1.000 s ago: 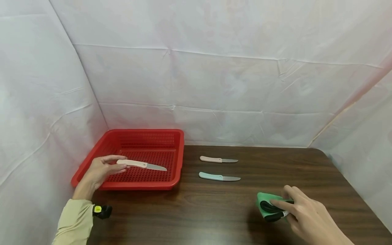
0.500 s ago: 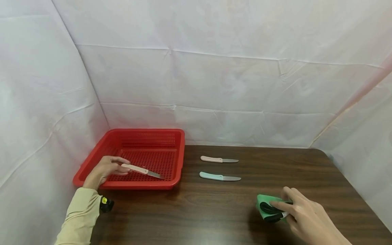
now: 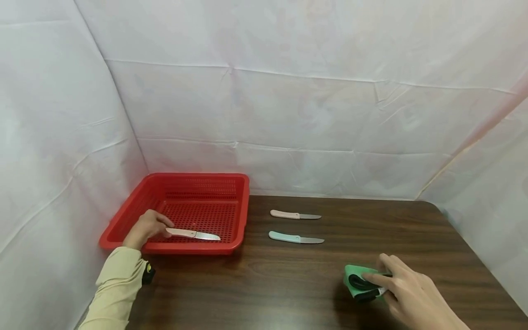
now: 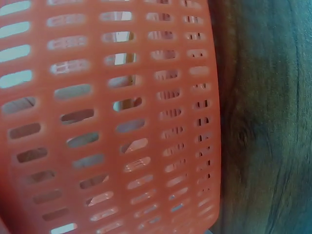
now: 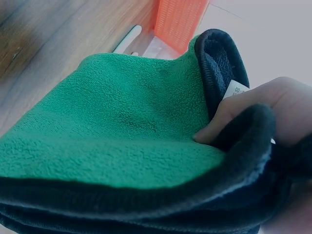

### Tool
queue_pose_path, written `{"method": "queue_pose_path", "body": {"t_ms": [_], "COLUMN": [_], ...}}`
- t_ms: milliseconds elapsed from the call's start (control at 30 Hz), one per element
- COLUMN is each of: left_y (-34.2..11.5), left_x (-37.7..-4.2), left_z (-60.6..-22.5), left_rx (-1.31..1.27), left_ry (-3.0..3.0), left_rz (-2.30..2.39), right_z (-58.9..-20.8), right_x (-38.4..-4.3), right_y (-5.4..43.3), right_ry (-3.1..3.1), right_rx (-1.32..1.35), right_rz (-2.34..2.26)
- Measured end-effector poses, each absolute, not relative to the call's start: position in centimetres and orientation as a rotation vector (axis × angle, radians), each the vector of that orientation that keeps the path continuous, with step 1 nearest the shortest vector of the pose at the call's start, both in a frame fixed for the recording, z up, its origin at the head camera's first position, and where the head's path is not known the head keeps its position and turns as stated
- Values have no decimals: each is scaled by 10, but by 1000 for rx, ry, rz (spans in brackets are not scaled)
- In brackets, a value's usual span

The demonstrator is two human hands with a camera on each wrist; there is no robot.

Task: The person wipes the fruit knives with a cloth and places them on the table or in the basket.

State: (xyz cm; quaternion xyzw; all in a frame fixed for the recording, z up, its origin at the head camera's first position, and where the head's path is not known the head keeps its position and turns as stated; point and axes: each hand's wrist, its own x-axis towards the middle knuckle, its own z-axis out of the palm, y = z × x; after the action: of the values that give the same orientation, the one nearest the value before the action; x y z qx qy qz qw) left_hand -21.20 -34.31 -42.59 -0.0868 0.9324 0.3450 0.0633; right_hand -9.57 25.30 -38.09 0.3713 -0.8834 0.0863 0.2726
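Inside the red basket (image 3: 173, 249), my left hand (image 3: 149, 227) pinches the end of a pale pink-handled knife (image 3: 181, 232), its blade pointing right and low over the basket's floor. Whether the knife touches the floor I cannot tell. In the left wrist view the slotted basket wall (image 4: 146, 112) covers most of the picture and largely hides the hand. At the right, my right hand (image 3: 412, 288) grips a folded green cloth (image 3: 354, 272) with black edging. Close up in the right wrist view, a thumb presses into the green cloth (image 5: 117, 117) near its white tag (image 5: 236, 89).
Two more knives lie on the brown table (image 3: 255, 293) right of the basket: a pink-handled knife (image 3: 285, 214) at the back and a light blue-handled knife (image 3: 285, 237) in front. White sheeting (image 3: 288, 114) hangs behind and at both sides.
My left hand has lowered the pink-handled knife into the basket, moving slightly right and down. The right hand and the cloth have barely shifted.
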Motion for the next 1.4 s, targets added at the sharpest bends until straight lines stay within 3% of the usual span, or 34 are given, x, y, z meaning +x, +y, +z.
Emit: {"method": "queue_pose_path", "body": {"t_ms": [400, 733, 1400], "left_y": [-340, -340, -230], "left_x": [-217, -207, -198], "left_z": [-426, -420, -379], "left_rx": [-307, -241, 228], "left_ry": [2741, 3103, 2898], "left_rz": [1004, 1023, 1614], "right_z": [-384, -385, -385], "right_x": [-100, -101, -101], "right_y": [250, 248, 259], "right_ry": [-2347, -2350, -2328], "right_rx": [1021, 1021, 984], "right_rz": [253, 235, 247]}}
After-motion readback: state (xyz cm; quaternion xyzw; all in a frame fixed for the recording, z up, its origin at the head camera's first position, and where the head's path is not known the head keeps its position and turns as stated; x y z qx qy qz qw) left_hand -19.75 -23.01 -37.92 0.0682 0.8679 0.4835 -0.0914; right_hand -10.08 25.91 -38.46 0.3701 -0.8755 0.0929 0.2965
